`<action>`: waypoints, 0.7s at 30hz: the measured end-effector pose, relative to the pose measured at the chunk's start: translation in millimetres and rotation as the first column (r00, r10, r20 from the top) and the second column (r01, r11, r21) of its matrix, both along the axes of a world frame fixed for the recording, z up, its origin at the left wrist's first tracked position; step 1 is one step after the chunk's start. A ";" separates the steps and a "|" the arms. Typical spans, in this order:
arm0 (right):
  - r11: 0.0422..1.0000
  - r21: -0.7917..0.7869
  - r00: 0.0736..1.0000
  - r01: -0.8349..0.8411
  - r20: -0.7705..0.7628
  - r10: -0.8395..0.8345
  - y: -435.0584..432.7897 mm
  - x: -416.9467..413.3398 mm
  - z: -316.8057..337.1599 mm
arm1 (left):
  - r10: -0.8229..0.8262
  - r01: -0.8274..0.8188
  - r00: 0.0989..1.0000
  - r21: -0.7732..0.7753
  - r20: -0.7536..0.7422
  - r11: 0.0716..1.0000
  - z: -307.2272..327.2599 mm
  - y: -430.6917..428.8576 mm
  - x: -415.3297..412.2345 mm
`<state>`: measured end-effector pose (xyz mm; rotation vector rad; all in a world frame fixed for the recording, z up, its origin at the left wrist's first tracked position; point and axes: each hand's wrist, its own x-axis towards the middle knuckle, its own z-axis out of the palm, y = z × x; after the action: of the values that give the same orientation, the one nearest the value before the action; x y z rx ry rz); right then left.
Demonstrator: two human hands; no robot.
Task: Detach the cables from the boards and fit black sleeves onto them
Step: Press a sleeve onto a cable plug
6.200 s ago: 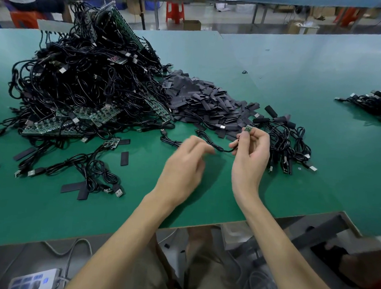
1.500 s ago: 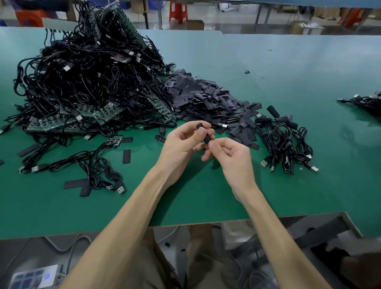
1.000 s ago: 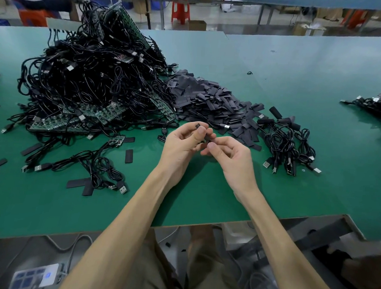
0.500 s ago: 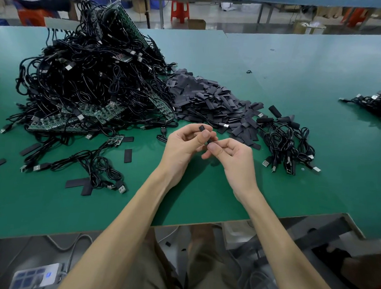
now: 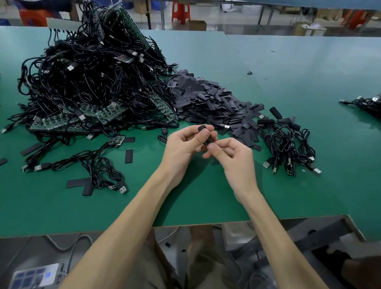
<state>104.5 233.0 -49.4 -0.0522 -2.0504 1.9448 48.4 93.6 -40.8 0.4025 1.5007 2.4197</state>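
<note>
Left hand (image 5: pixel 183 144) pinches the sleeve (image 5: pixel 201 129); its axis slants toward the right hand (image 5: pixel 231 157), which pinches its near end.

Table (image 5: pixel 301 68): large heap of cables and boards (image 5: pixel 88 82) at rear left. Sleeve pile (image 5: pixel 210 101) just right of the heap, touching its edge. Cable bundle (image 5: pixel 285 145) right of the sleeve pile, overlapping its near-right fringe. Second bundle (image 5: pixel 379 106) far right, well apart. Loose cable (image 5: pixel 94 167) front left, before the heap, stray sleeves (image 5: pixel 128 156) beside it. Left hand (image 5: pixel 182 148) and right hand (image 5: pixel 235 160) centre front, above the table, before the sleeve pile (one sleeve (image 5: pixel 201 129) pinched between them). Power strip (image 5: pixel 36 278) below the near edge, left.
</note>
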 end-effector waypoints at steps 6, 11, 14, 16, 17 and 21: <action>0.984 0.177 1.000 0.024 0.013 -0.026 1.2 -2.5 -3.4 | 0.092 -0.094 0.995 0.037 0.035 0.995 3.1 -1.0 -2.8; 0.937 0.347 0.999 0.028 0.020 -0.038 -0.2 -5.1 -6.0 | 0.035 -0.046 0.996 0.147 0.080 0.988 6.5 -1.8 -2.8; 0.986 0.100 0.990 0.136 -0.049 -0.131 -1.4 -2.8 -0.6 | 0.056 -0.057 0.998 0.083 0.004 0.995 5.2 -1.3 -5.4; 0.978 -0.039 0.973 0.207 -0.092 -0.210 -0.1 -0.2 1.1 | 0.058 -0.058 0.997 -0.008 -0.049 0.998 4.0 -0.6 -6.6; 0.970 -0.077 0.967 0.229 -0.095 -0.236 0.6 1.2 1.6 | 0.043 -0.045 0.998 -0.035 -0.048 0.998 3.4 -0.2 -6.3; 0.967 -0.070 0.964 0.244 -0.095 -0.250 -0.5 1.3 1.2 | -0.118 0.108 0.992 -0.187 -0.044 0.976 -2.2 0.9 -3.2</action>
<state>105.8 232.6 -48.2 -0.2065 -1.8254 1.8129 45.2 94.5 -43.0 0.5034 1.6602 2.1773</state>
